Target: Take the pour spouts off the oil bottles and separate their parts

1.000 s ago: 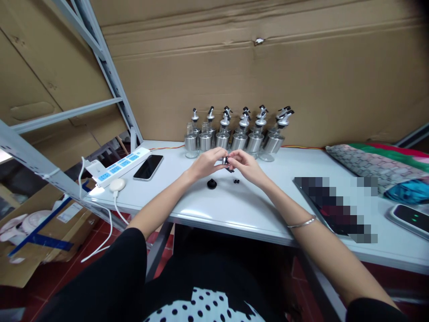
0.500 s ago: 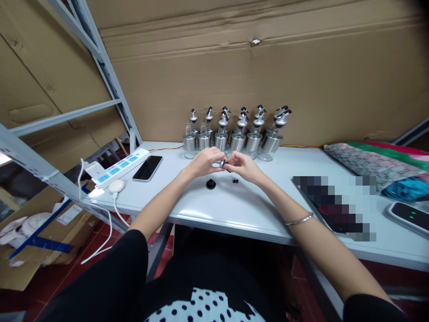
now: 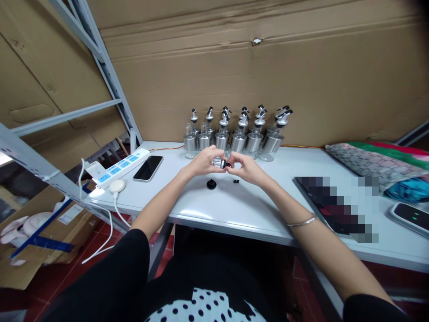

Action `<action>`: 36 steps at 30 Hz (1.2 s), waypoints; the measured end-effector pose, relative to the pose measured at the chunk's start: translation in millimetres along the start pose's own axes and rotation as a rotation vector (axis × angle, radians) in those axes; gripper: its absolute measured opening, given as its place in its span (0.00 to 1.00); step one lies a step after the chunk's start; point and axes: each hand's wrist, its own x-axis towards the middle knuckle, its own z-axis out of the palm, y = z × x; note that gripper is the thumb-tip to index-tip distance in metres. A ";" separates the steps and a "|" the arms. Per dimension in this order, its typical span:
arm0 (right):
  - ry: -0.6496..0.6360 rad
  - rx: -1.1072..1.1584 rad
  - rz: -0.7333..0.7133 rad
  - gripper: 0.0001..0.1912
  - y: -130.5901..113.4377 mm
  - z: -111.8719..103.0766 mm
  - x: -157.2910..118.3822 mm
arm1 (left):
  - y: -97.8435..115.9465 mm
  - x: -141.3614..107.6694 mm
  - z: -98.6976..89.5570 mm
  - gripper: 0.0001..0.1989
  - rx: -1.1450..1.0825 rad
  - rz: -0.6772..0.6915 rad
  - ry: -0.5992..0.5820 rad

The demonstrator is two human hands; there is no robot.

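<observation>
Left hand (image 3: 205, 162): is reaching in from the left and pinching the silver end of the piece between thumb and fingers; for a good result it would best be acting as the steady side, bracing lightly.
Right hand (image 3: 247, 170): is pinching the black end with thumb and forefinger tips; a grip close to the join would probably be giving more control than one out at the tip.
Silver-and-black piece (image 3: 223, 164): is being held between the two hands, just above the white table (image 3: 214, 208) and in front of the bottles (image 3: 238, 142); its finer detail is staying too small to tell; keeping both ends in one line should be helping to avoid skewing; pressing gradually seems wiser than forcing, as so small a thing could be slipping.
Black round part (image 3: 211, 184): is sitting on the table near the left hand; keeping the wrists raised should be sparing it a knock.
Small black bits (image 3: 236, 181): are lying below the right hand, easily brushed away.
Change at the fingers: compared with half a second ago, the right thumb and forefinger are bowing into a rounder loop, with table showing through; the piece is showing more plainly; the parts on the table are staying put.
</observation>
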 end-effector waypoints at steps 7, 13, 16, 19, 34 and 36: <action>-0.041 -0.126 -0.052 0.07 -7.4 -3.8 -1.8 | 7.5 -0.8 -7.5 0.17 -0.114 -0.152 -0.029; -0.036 -0.170 -0.148 0.05 -10.2 -0.8 -2.5 | 6.2 -2.6 -11.0 0.19 -0.293 -0.259 -0.071; -0.025 -0.217 -0.201 0.04 -11.0 1.4 -3.1 | 3.1 -3.3 -12.0 0.19 -0.381 -0.291 -0.091; -0.003 -0.247 -0.246 0.04 -12.1 2.9 -4.1 | 3.3 -3.3 -14.7 0.19 -0.499 -0.332 -0.106; 0.113 -0.318 -0.456 0.05 -15.5 6.1 -5.1 | 6.8 -2.1 -21.0 0.15 -0.816 -0.456 -0.142; 0.123 -0.348 -0.475 0.06 -14.9 6.2 -5.3 | 5.5 -2.8 -20.2 0.15 -0.819 -0.447 -0.144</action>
